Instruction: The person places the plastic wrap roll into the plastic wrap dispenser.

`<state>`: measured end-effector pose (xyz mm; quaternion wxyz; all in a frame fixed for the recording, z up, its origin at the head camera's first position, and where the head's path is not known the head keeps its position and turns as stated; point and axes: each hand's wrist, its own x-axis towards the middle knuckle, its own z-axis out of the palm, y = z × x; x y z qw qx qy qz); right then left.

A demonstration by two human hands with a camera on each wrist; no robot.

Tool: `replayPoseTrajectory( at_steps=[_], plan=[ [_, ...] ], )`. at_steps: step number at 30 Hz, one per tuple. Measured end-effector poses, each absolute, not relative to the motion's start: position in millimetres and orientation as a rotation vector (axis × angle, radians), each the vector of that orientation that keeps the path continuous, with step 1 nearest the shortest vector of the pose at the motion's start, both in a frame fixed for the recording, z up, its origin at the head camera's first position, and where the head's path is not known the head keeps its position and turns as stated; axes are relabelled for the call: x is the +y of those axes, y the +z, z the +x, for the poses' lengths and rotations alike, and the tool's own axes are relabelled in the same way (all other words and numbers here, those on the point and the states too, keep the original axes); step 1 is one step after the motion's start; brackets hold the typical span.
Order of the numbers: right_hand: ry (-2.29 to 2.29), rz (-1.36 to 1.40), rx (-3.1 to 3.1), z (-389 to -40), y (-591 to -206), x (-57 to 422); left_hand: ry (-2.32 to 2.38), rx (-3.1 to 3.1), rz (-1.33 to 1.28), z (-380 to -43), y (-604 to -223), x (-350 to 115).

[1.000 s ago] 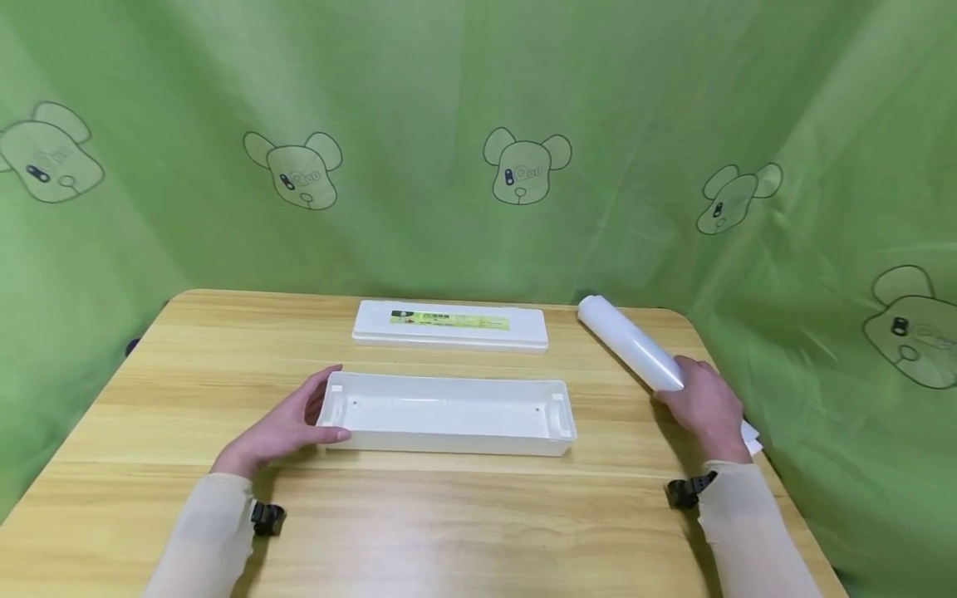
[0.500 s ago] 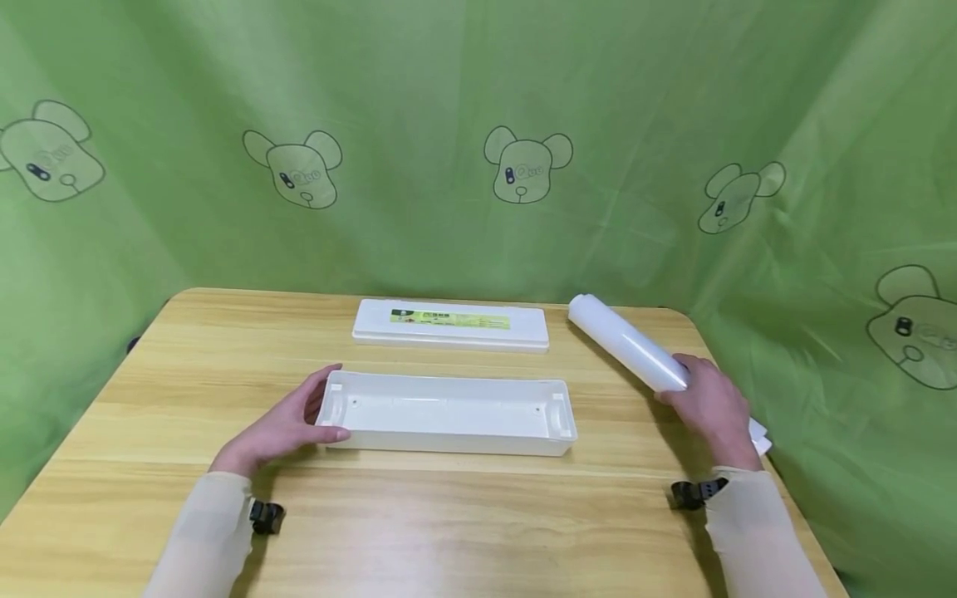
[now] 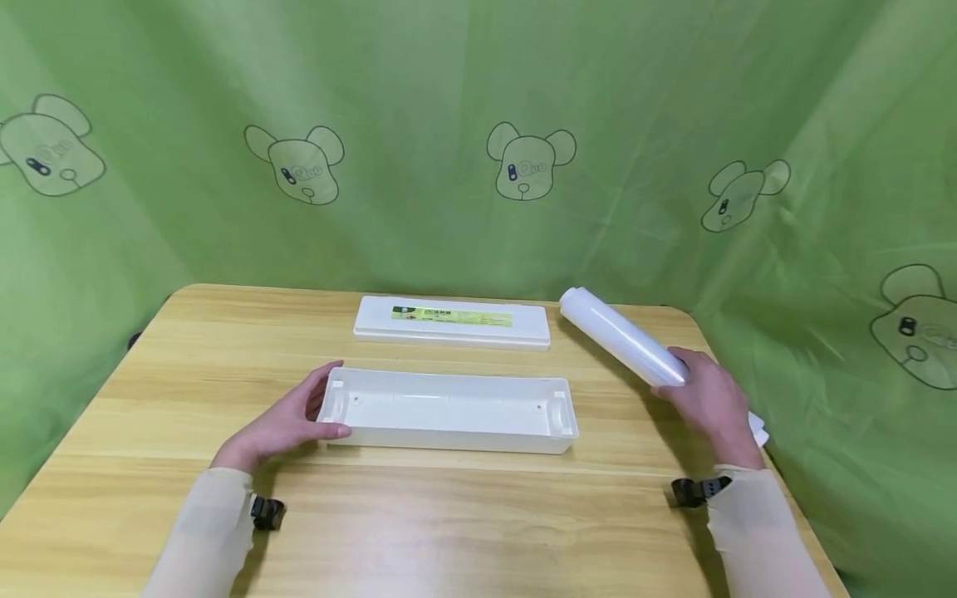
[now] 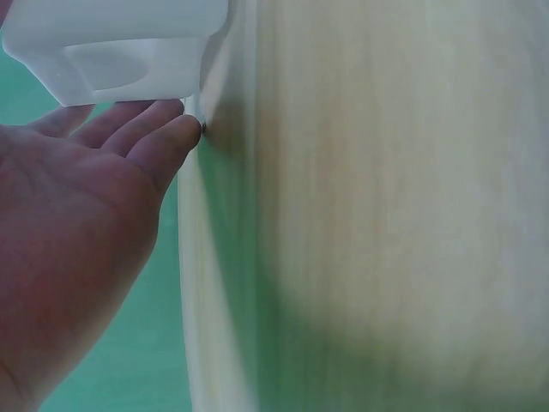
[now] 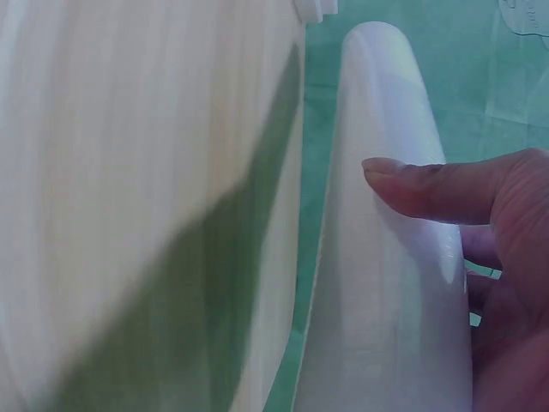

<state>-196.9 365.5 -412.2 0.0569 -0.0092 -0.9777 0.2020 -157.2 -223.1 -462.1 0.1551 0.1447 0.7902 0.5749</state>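
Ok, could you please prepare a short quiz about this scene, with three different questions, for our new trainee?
1. What is the right hand holding?
2. True or false: the labelled lid lies farther from the person than the white box.
3. As the person sees it, where does the left hand grip the white box?
a) at its left end
b) in its middle
c) at its right end

Key:
1. A white, shiny roll.
2. True.
3. a)
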Motion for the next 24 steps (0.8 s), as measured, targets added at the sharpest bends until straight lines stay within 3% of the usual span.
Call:
replayPoseTrajectory(
  at_steps=[24],
  plan=[
    [0.591,0.078,-2.974,-199.8,-391.8,347.9,1.662,2.254,0.413,-156.4,-463.3,-223.3]
  ],
)
